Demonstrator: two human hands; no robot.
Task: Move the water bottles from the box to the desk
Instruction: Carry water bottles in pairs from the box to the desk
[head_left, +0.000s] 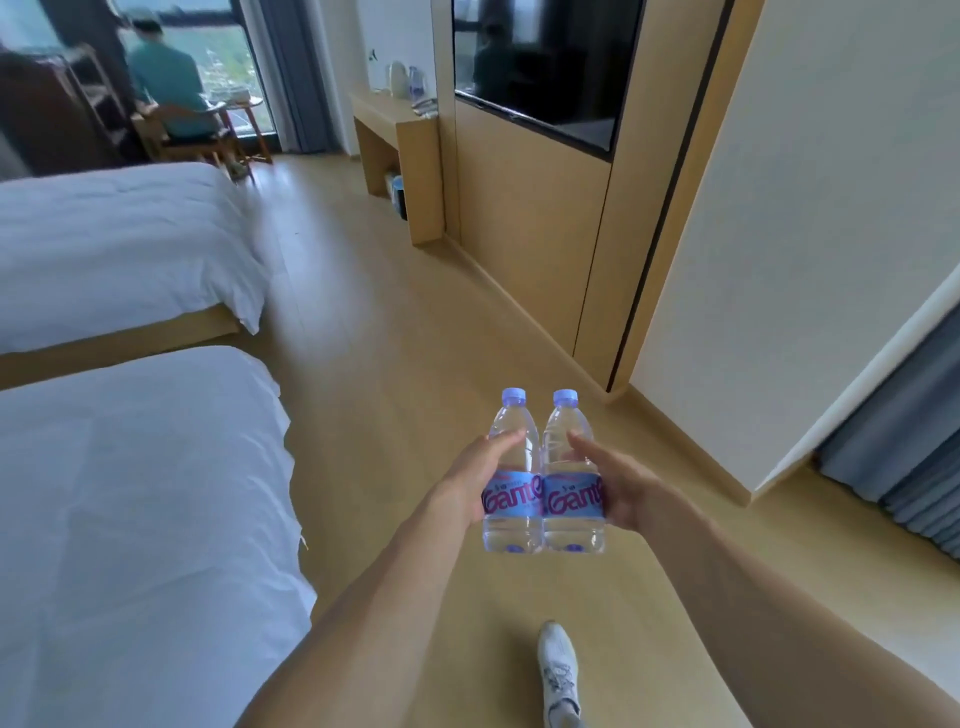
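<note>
While bottles (543, 483) held, wooden floor (415, 322), beds (130, 493)

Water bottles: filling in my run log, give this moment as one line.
left hand: holds left water bottle | right hand: holds right water bottle | bottles upright, touching | desk ahead

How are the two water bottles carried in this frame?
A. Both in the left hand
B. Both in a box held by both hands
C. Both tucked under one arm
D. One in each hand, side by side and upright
D: the left hand grips the left bottle, the right hand grips the right bottle, and the bottles stand upright, touching.
</note>
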